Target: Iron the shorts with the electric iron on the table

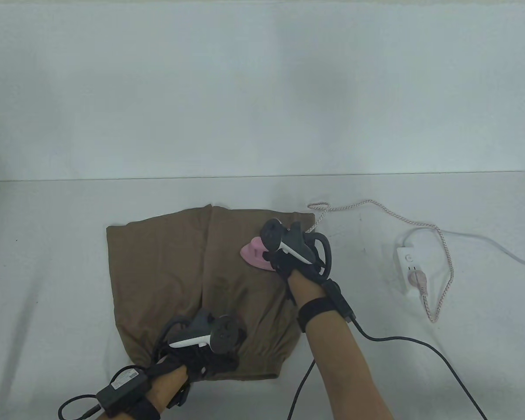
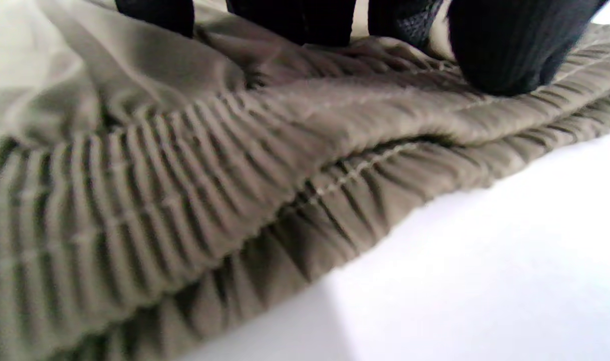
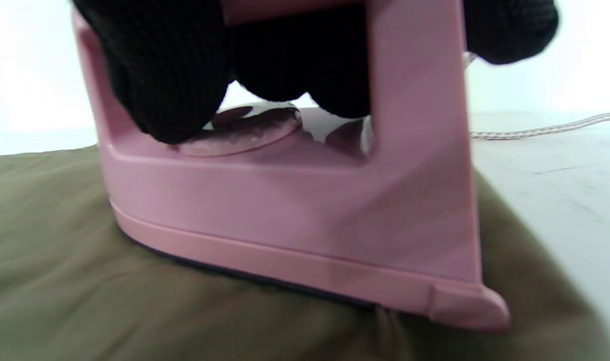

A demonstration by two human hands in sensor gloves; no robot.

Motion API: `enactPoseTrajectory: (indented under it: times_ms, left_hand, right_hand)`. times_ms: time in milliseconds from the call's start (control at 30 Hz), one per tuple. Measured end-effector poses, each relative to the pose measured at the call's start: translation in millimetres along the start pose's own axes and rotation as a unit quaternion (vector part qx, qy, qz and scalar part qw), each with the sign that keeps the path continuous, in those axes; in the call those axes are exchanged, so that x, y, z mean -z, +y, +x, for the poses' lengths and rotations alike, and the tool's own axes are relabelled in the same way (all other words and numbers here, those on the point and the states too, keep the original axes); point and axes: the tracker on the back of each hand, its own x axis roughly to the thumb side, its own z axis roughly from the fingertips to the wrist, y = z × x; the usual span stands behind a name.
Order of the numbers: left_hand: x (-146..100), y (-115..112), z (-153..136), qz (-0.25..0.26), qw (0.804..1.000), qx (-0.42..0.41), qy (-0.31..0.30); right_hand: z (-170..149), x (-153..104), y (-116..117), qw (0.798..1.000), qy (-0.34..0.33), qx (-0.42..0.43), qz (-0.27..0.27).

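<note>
Ironing underway, judging by layout. Shorts [image 1: 192,280] flat on table [image 1: 48,262]. Iron [image 1: 256,253] soleplate-down on shorts' far right leg; right hand [image 1: 295,251] fingers wrapped round handle. Left hand [image 1: 201,345] fingertips [image 2: 505,55] press waistband, near edge. Left leg, gathered waistband likely remain.

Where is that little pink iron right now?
In the table view the small pink plastic iron sits flat on the brown shorts, on their far right part, gripped by the right hand.
</note>
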Motion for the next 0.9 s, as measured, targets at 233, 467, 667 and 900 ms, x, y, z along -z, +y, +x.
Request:
enactPoseTrajectory:
  times_ms: [233,467,667,900]
  left_hand:
    - [0,0,0,0.000,1.000,0.001,-0.001]
    - [0,0,0,-0.001,1.000,0.001,-0.001]
    - [0,1,0,-0.002,1.000,0.001,-0.001]
    - [-1,-1,-1,0.001,1.000,-0.002,-0.005]
  right_hand:
    - [47,4,3,0.999,-0.039,0.013,0.005]
    - [93,-1,9,0.997,-0.080,0.019,0.013]
    - [104,-21,13,0.995,-0.102,-0.003,0.008]
    - [68,-28,11,0.998,-0.061,0.001,0.003]
